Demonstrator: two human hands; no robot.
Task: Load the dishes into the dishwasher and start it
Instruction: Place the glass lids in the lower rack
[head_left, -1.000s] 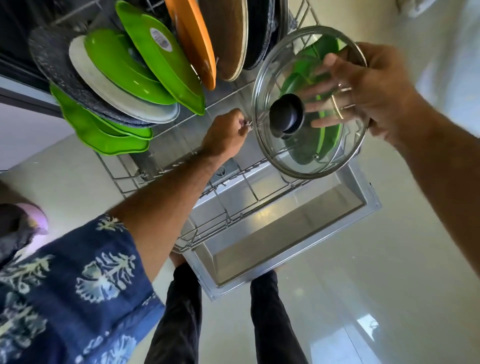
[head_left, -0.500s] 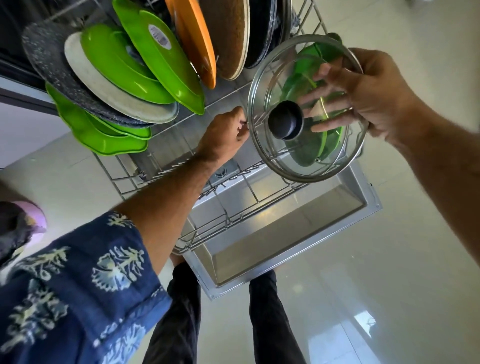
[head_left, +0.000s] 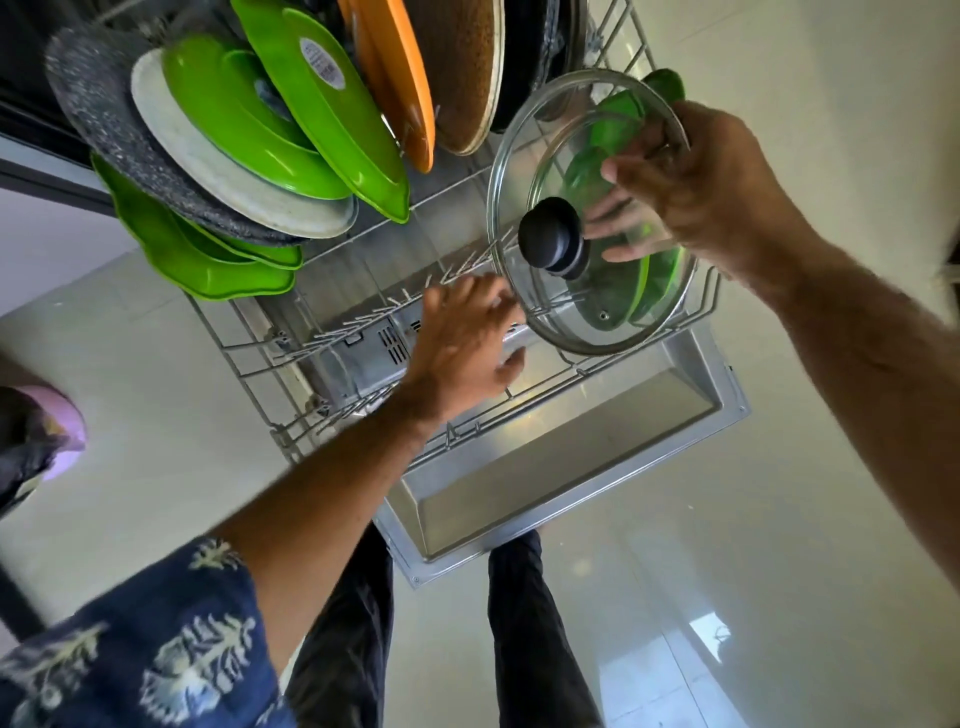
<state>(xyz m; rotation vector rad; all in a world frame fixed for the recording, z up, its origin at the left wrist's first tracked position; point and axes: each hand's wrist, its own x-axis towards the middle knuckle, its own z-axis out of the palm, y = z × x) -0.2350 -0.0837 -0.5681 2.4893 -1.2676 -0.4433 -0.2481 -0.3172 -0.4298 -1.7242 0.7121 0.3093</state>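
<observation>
Head view, looking down past my arms into the pulled-out dishwasher rack (head_left: 691, 317). My right hand (head_left: 696, 182) holds the glass lid (head_left: 550, 312) on edge at the right end of the rack: the fingers (head_left: 623, 208) lie behind the glass and show through it, while the upper rim sits against the hand, which grips it. The lid's black knob (head_left: 553, 241) faces toward me, and its lower rim sits among the wires of the rack. Through the glass I see part of a green dish (head_left: 660, 280) standing behind the lid.

My left hand (head_left: 462, 348) reaches into the bare middle stretch of the rack just left of the lid's lower rim, fingers loosely spread and holding nothing; the picture is blurred there, so I cannot tell whether the fingertips touch the lid or the wires.

At the rack's left and far side stand the loaded dishes, tilted on edge: green plates (head_left: 332, 119), a white plate (head_left: 208, 166) against a speckled grey plate (head_left: 104, 119), more green plates (head_left: 197, 260) under them, an orange plate (head_left: 405, 78) and a brown speckled plate (head_left: 462, 67). Below the rack lies the open dishwasher door (head_left: 519, 499), with my dark trouser legs (head_left: 343, 649) beyond it on the pale tiled floor (head_left: 727, 519). My left arm wears a blue patterned sleeve (head_left: 140, 654).
</observation>
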